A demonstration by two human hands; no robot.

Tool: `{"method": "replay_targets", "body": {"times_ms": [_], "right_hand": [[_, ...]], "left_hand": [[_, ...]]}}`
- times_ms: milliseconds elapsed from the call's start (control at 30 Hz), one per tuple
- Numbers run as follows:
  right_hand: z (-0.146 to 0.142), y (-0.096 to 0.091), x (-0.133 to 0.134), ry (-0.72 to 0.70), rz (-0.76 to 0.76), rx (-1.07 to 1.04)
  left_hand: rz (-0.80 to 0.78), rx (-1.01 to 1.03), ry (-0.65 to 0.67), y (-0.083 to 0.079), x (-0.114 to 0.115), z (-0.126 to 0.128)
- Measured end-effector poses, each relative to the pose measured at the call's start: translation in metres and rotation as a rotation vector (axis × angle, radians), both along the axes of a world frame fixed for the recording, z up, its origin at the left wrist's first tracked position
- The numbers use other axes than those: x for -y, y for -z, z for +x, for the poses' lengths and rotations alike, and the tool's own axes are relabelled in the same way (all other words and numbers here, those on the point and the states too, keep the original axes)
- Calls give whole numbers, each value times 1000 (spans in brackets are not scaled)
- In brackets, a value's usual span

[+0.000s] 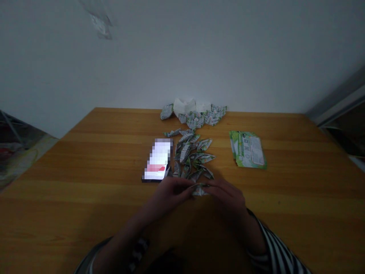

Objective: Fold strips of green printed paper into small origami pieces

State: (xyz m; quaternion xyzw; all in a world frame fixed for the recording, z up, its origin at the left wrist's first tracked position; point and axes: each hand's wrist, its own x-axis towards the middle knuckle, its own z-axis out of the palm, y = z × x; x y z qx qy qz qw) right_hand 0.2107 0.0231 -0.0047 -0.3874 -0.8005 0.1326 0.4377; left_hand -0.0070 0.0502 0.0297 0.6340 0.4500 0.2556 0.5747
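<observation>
Both hands are mostly closed, fingers curled in. Left hand (171, 194) and right hand (226, 196) meet at a small folded paper piece (200, 190), held between them just above the wooden table (85, 171), near side; exact finger grip is hard to see in the shadow. Forearms angle inward from the near edge, right one in a striped sleeve (278, 247). Just far of the hands lies a loose pile of folded printed pieces (189, 158). Lit phone (157, 160), screen blurred, sits left of the pile, near the left hand. Green printed wrapper (247, 149) lies right of it. More folded pieces and white crumpled paper (184, 107) sit at the far table edge.
</observation>
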Motion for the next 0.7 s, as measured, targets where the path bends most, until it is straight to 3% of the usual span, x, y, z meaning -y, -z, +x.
{"method": "replay_targets", "body": {"times_ms": [133, 333, 467, 567, 700], "right_hand": [[-1, 4, -1, -42, 86, 53], [-5, 8, -3, -33, 179, 36], [-4, 12, -2, 29, 120, -12], [3, 9, 0, 3, 110, -13], [12, -6, 4, -85, 82, 52]], "left_hand": [[240, -225, 63, 4, 1, -2], [470, -500, 186, -4, 3, -1], [642, -594, 225, -5, 8, -1], [551, -439, 153, -8, 9, 1], [84, -36, 111, -18, 6, 2]]}}
